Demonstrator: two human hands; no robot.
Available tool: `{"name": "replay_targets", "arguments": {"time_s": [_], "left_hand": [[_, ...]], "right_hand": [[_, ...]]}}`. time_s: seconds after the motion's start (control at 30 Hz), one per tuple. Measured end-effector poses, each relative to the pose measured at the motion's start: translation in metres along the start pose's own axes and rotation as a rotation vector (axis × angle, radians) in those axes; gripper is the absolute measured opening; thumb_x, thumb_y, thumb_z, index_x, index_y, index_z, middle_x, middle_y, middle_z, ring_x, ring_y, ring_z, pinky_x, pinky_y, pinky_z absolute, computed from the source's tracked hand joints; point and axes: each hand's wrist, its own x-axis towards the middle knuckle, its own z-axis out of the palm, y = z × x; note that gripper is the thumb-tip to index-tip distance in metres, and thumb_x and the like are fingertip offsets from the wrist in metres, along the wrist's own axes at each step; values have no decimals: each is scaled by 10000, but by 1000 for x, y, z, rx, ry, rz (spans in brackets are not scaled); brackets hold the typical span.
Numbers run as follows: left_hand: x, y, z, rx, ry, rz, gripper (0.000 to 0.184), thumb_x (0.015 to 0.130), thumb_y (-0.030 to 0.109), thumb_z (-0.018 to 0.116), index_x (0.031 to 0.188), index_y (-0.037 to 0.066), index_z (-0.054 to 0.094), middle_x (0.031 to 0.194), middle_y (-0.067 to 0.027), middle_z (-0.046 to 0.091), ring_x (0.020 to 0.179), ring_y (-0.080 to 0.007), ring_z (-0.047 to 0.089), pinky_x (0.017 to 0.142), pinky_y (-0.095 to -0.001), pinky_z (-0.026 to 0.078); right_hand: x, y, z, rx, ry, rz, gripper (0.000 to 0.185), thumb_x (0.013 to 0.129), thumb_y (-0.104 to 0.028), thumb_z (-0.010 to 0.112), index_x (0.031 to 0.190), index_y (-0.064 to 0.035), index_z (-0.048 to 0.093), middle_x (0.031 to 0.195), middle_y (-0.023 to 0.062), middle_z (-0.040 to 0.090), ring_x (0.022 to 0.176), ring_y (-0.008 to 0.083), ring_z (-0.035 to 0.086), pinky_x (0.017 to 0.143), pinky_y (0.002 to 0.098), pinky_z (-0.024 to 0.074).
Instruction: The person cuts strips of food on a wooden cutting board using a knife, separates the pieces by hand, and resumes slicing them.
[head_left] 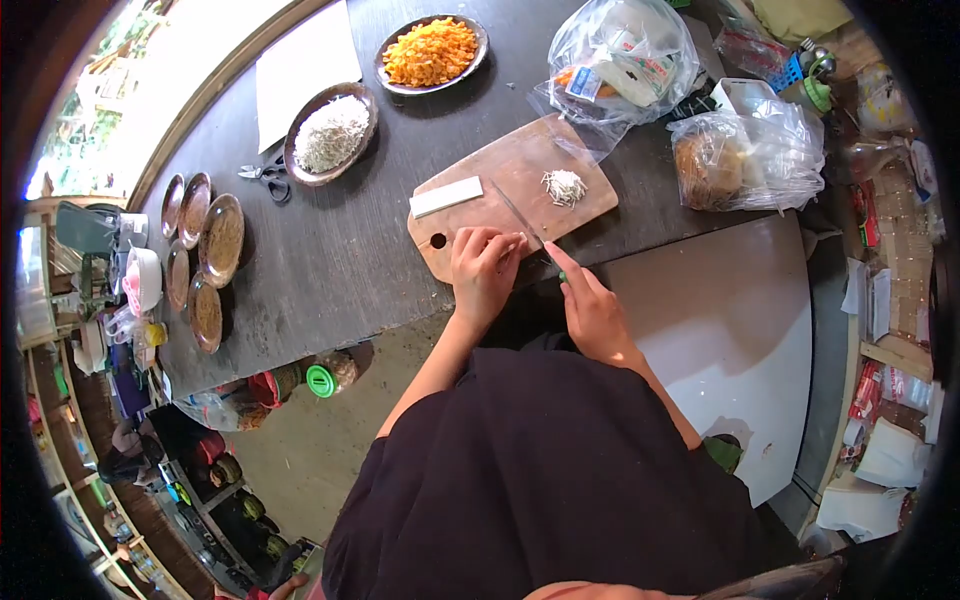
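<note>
A wooden cutting board (460, 213) with a round hole lies along the table's near edge. My right hand (592, 312) is wrapped around the handle of a knife (515, 208), whose blade points away over the board. Close to the left of the blade, my left hand (484, 268) is closed, its fingertips pinching a small whitish piece (522, 240) on the board, mostly hidden by the fingers. Behind the left hand rests a white rectangular block (446, 196). Right of the blade sits a small heap of thin white strips (564, 188).
Beyond the board are a bowl of white shreds (333, 134) and a bowl of orange pieces (430, 54). Scissors (268, 180) and several small brown plates (221, 240) lie left. Plastic bags (625, 70) crowd the back right, near a bagged brown item (708, 170).
</note>
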Motion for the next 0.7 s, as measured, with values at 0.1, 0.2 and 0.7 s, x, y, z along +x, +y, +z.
{"name": "replay_targets", "arguments": {"time_s": [0.1, 0.2, 0.7], "left_hand": [[0, 0, 0, -19, 7, 4, 113, 763, 84, 783, 847, 73, 708, 833, -54, 625, 824, -264, 568, 714, -383, 477], [-1, -2, 1, -46, -6, 8, 115, 759, 76, 780, 849, 79, 708, 840, -52, 628, 826, -260, 570, 718, -380, 476], [-5, -8, 3, 15, -41, 96, 193, 723, 8, 749, 894, 70, 682, 917, -50, 646, 821, -259, 583, 735, -386, 484]], "right_hand": [[-1, 4, 6, -50, -23, 25, 608, 974, -70, 487, 1532, -258, 333, 916, 218, 596, 780, 456, 625, 694, 539, 495], [-1, 4, 6, -80, -37, 45, 611, 979, -72, 478, 1538, -263, 324, 921, 218, 600, 765, 445, 633, 681, 538, 499], [-5, 0, 15, -130, -68, 62, 716, 926, -9, 492, 1548, -311, 306, 839, 166, 536, 706, 423, 632, 674, 539, 527]]}}
